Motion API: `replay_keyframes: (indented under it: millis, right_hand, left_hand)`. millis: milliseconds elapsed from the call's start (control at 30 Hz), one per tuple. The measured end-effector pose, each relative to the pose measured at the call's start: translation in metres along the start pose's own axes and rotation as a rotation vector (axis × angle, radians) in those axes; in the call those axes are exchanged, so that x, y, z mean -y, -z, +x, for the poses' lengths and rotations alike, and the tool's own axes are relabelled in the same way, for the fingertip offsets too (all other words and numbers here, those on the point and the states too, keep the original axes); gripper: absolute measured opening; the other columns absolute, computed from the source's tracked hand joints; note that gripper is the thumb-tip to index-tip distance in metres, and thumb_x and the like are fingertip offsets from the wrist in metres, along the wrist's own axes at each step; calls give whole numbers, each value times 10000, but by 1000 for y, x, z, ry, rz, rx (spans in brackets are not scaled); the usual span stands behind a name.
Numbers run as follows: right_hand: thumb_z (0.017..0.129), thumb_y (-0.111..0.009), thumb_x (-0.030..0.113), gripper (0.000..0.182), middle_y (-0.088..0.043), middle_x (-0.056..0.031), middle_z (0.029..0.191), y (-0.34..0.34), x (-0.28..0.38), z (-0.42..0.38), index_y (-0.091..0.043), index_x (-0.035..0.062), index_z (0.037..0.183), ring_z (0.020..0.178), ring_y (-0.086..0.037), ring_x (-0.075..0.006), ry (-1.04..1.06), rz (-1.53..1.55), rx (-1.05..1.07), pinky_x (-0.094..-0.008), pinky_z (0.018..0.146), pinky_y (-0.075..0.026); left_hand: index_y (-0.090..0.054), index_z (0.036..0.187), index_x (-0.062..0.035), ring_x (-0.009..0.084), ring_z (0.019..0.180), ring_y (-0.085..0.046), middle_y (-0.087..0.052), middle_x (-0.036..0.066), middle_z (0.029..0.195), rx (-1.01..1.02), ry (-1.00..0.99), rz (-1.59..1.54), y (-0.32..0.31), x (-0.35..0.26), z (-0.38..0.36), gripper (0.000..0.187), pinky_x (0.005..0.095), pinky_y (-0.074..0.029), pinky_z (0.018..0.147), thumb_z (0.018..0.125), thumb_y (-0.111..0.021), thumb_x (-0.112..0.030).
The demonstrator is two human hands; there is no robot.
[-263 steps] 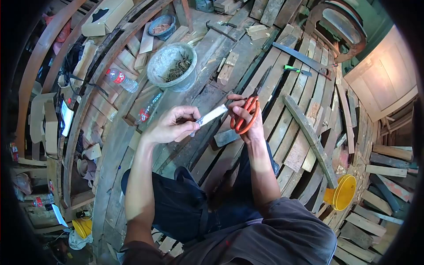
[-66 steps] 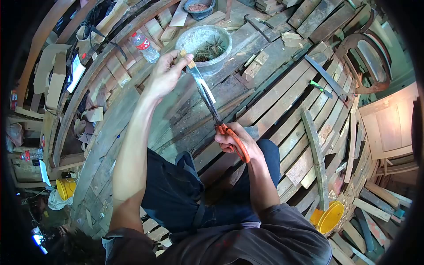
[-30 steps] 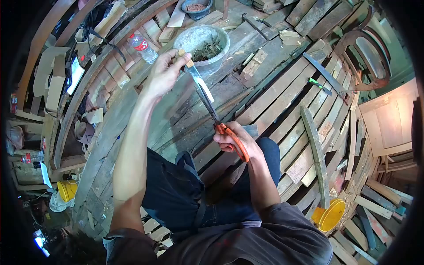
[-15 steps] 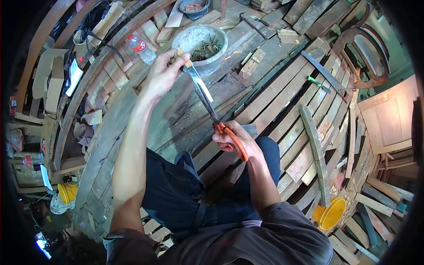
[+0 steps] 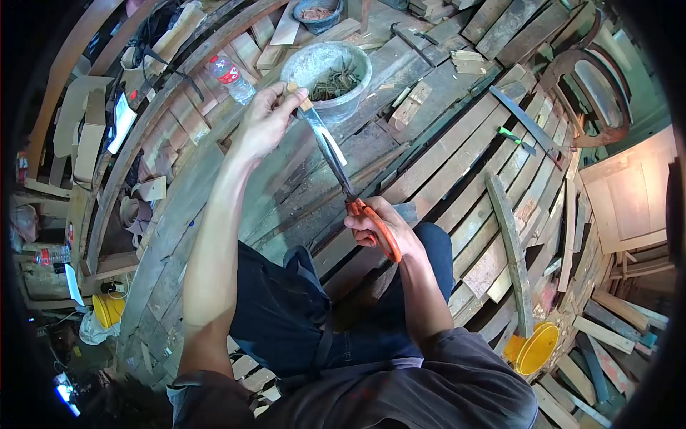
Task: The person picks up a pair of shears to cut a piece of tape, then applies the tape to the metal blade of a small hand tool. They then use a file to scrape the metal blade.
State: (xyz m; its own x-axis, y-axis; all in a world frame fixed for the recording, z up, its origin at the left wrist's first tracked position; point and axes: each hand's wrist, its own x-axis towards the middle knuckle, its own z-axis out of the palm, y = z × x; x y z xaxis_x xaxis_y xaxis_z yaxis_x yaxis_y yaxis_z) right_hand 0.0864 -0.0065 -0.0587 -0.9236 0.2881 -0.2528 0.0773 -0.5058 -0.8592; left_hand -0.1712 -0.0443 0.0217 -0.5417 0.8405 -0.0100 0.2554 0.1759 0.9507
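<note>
My right hand [image 5: 379, 222] is closed around the orange handles of long-bladed scissors [image 5: 336, 168], held above my lap with the dark blades pointing up and left. My left hand [image 5: 271, 118] pinches the tan end of a thin strip [image 5: 305, 102] between thumb and fingers. The strip lies at the blade tips, and a pale curved edge runs beside the blades; I cannot make out its material. Just beyond my left fingers stands a grey bucket [image 5: 295, 66] with dark scraps inside.
A plastic bottle [image 5: 232, 80] with a red label stands left of the bucket. On the slatted planks to the right lie a handsaw [image 5: 525, 121], a green-handled tool [image 5: 516, 140] and a loose wooden bar [image 5: 511, 250]. A yellow bucket [image 5: 537, 349] is at lower right.
Both hands, the strip and the scissors stay almost where they were. The surroundings have shifted very slightly in view.
</note>
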Motion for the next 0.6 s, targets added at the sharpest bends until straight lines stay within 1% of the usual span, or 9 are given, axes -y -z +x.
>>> replay_keyframes:
  millis: [167,333,433,533,600]
  right_hand:
    - [860,-733,379,445,-379,50,577,4,-7,2,-506,30,700,503,-400,-49,12,-43,2,-232,443,-300]
    - [855,-734,462,527,-426,25,552,7,-11,0,-624,-48,784,492,-439,-60,47,-66,21,-244,437,-319]
    - [845,-733,507,571,-428,23,534,10,-17,1,-641,-55,800,479,-443,-59,68,-72,19,-248,430,-318]
    - [853,-723,507,568,-428,26,531,9,-15,0,-641,-52,800,473,-440,-60,69,-67,17,-249,423,-313]
    - [856,-711,532,589,-422,26,521,5,-10,-3,-636,-47,782,470,-437,-60,103,-77,2,-249,423,-313]
  left_hand:
    - [-623,877,-66,36,598,-353,-421,-78,666,0,18,10,0,-1,-2,276,242,-280,536,964,-628,-329]
    - [-623,876,-65,42,600,-360,-426,-71,673,13,22,22,0,-2,-2,283,236,-298,546,963,-630,-334]
    - [-625,873,-65,44,605,-362,-426,-70,675,7,29,36,-1,-5,-3,286,239,-297,550,964,-628,-337]
    - [-628,869,-68,45,613,-362,-426,-70,676,5,32,52,-1,-6,-3,291,243,-291,556,964,-626,-342]
    - [-630,866,-69,46,617,-360,-425,-71,675,10,27,41,-2,-4,-3,293,244,-288,560,964,-625,-345]
